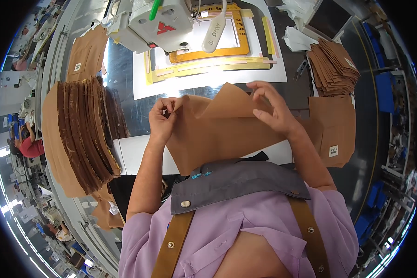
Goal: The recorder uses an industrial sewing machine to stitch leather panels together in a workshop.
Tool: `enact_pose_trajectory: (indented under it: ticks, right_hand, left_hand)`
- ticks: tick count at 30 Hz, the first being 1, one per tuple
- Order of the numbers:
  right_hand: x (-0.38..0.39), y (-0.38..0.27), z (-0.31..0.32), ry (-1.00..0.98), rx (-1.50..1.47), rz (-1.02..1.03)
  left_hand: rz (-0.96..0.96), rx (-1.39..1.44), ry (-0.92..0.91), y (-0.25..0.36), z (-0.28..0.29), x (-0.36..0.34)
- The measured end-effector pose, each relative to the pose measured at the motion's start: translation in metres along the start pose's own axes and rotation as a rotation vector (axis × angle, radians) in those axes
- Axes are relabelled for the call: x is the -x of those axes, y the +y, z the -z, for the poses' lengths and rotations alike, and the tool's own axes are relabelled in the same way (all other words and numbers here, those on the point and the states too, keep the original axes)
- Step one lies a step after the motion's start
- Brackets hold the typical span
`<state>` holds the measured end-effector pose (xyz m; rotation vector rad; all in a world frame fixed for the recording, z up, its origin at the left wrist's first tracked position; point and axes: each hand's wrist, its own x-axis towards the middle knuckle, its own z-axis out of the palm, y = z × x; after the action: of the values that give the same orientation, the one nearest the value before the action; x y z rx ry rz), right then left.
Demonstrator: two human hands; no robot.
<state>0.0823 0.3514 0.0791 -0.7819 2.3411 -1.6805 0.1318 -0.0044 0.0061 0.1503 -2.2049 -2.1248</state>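
Observation:
My left hand (164, 118) pinches the upper left edge of a tan-brown fabric piece (208, 139), which spreads across the front of the table below the sewing machine and has a raised, folded corner at its top. My right hand (271, 109) is open with curved fingers, at the right of that raised corner; whether its fingertips touch the cloth I cannot tell. The white machine head (148, 32) stands above an orange frame (208, 58) bordered with yellow strips on a white sheet (141, 88). A pale handheld device (214, 34) hangs over the frame.
A thick stack of brown pieces (83, 134) lies at left, more pieces (85, 53) behind it. At right are two piles (333, 69) (338, 129), small snips (301, 69) and a screen (329, 18). Metal table edges curve at both sides; people (30, 146) work at other stations far left.

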Motion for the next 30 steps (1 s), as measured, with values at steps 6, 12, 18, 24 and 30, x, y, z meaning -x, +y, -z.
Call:
enact_pose_trajectory:
  ticks: [6, 12, 18, 24, 30]
  right_hand:
    - [-0.069, -0.007, -0.029, -0.216, 0.260, 0.213]
    - [-0.070, 0.013, -0.039, -0.532, 0.458, 0.205]
    - [-0.037, 0.049, -0.010, -0.325, 0.118, -0.213]
    - [-0.046, 0.032, -0.012, -0.173, 0.149, -0.104]
    - [-0.038, 0.028, -0.071, -0.285, 0.567, 0.209]
  left_hand:
    - [-0.046, 0.005, -0.269, 0.061, -0.031, -0.021]
    - [-0.014, -0.090, -0.286, 0.063, 0.001, -0.033]
    - [0.107, -0.203, -0.117, 0.041, 0.035, -0.039]
    - [0.137, -0.157, -0.090, 0.037, 0.031, -0.054]
    - [0.028, -0.259, -0.141, 0.043, 0.021, -0.060]
